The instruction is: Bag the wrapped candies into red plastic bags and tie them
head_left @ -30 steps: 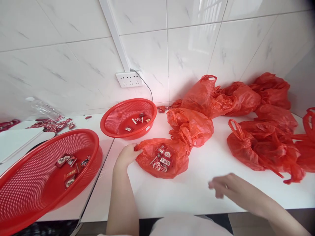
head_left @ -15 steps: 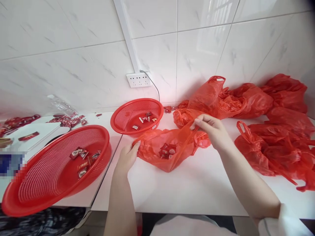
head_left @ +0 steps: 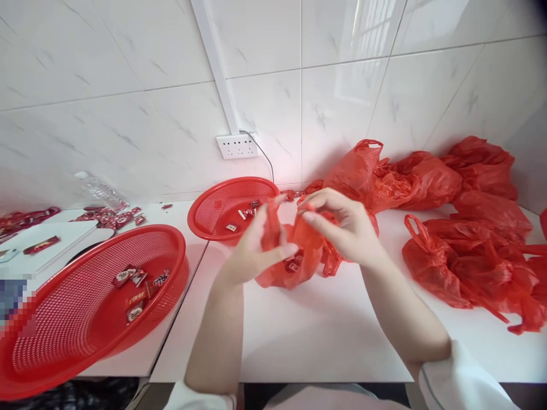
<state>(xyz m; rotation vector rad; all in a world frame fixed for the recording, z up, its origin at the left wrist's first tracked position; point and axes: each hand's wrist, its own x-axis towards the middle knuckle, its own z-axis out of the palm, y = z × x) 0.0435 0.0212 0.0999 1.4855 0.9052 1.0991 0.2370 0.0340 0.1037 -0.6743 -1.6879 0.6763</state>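
Observation:
A small red plastic bag (head_left: 294,259) with several wrapped sweets inside rests on the white table (head_left: 316,330) in front of me. My left hand (head_left: 254,247) pinches the left side of the bag's mouth. My right hand (head_left: 342,228) pinches the right side, and the two hands are drawn close together above the bag, bunching its top.
A large red mesh basket (head_left: 81,307) with a few sweets sits at the near left, a smaller red basket (head_left: 233,208) behind the bag. Several filled red bags (head_left: 461,256) lie at the right along the tiled wall. A wall socket (head_left: 237,146) and loose sweets (head_left: 109,216) are at the back left.
My right hand came up from the table edge and took the bag's right rim. Both hands then pulled the open mouth together, closing the bag over the sweets.

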